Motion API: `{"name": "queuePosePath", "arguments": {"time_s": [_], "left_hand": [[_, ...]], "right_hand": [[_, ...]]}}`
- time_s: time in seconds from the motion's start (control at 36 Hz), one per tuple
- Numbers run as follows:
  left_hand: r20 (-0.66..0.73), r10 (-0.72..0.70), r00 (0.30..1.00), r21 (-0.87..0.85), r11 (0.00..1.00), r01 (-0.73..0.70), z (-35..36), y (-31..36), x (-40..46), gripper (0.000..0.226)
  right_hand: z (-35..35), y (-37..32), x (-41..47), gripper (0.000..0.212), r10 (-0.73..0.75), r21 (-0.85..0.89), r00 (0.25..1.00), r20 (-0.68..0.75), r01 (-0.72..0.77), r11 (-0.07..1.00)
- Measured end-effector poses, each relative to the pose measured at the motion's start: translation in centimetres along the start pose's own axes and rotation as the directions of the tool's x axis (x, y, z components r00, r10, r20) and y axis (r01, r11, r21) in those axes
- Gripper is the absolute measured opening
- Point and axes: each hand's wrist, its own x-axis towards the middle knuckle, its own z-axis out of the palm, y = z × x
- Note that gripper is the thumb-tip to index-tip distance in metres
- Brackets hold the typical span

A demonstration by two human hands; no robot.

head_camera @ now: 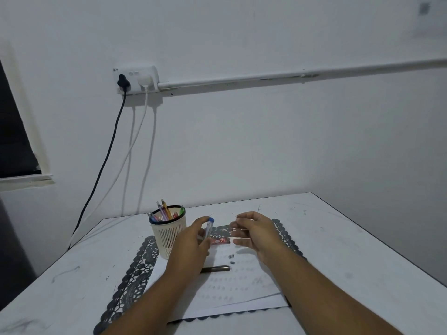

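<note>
I see a white wall (242, 141) behind everything, and on it, high above the cup, there is a socket (135, 78) with a black cable (106, 160) and a white cable (135, 141) hanging down. Below stands a white table (338, 238) with many small scratches. On the table lies a dark lace mat (135, 269), and the cup (168, 235) stands on its far left part. A paper (242, 293) with faint rows of marks lies on the mat, to the near right of the cup. The cup is cream and ribbed, with a black rim, and holds several coloured pens (162, 211).

The left hand (191, 245) is just to the right of the cup, raised over the mat. Its fingers are curled round a small clear tube (209, 227) with a blue cap, which it holds nearly upright. The right hand (258, 234) is further right of the cup and apart from the left hand, with bent fingers pointing toward the tube. I cannot tell whether it pinches something thin or holds nothing.

A dark pencil (217, 268) lies on the paper, near right of the cup and partly under the left wrist. A red case (220, 241) lies on the mat between the two hands. Two tiny dark bits (231, 256) lie on the paper between the case and the pencil.
</note>
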Motion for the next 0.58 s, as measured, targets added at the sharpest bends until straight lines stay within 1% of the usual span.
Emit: {"name": "queuePosePath", "arguments": {"time_s": [0.08,0.14,0.17,0.22,0.31,0.39,0.44,0.5,0.56,0.58], "left_hand": [[0.028,0.032,0.999,0.162,0.986,-0.036,0.1,0.1,0.7,0.052],[0.062,0.059,0.996,0.306,0.949,-0.075,0.3,0.2,1.3,0.044],[0.082,0.078,0.994,0.387,0.916,-0.104,0.4,0.2,1.6,0.037],[0.125,0.101,0.987,0.552,0.82,-0.153,0.7,0.2,2.3,0.026],[0.202,0.083,0.976,0.712,0.672,-0.204,1.2,0.4,3.0,0.025],[0.249,0.071,0.966,0.764,0.598,-0.241,1.5,0.2,3.5,0.028],[0.253,0.061,0.966,0.783,0.574,-0.241,1.6,-0.1,3.8,0.026],[0.275,0.061,0.959,0.793,0.549,-0.262,1.7,-0.4,4.1,0.03],[0.303,0.091,0.948,0.775,0.556,-0.301,1.4,-0.1,3.8,0.039],[0.308,0.123,0.943,0.752,0.576,-0.321,1.2,0.1,3.6,0.043]], "right_hand": [[-0.4,0.2,0.4,0.011,-0.007,-0.001,1.0,-0.016,0.007,1.0],[-0.7,0.3,0.7,0.011,-0.014,-0.004,0.999,-0.03,0.014,1.0],[-0.8,0.3,0.8,0.01,-0.016,-0.007,0.999,-0.038,0.015,1.0],[-1.0,0.3,1.0,0.009,-0.018,-0.009,0.998,-0.053,0.017,1.0],[-1.2,0.3,1.1,0.008,-0.022,-0.021,0.997,-0.076,0.02,1.0],[-1.4,0.3,1.1,0.008,-0.028,-0.032,0.996,-0.082,0.026,0.999],[-1.6,0.4,1.1,0.009,-0.037,-0.045,0.997,-0.074,0.034,0.998],[-1.6,0.4,1.2,0.008,-0.052,-0.076,0.996,-0.071,0.047,0.996],[-1.6,0.6,1.3,0.007,-0.067,-0.122,0.995,-0.072,0.058,0.991],[-1.5,0.7,1.3,0.007,-0.074,-0.146,0.995,-0.07,0.063,0.987]]}}
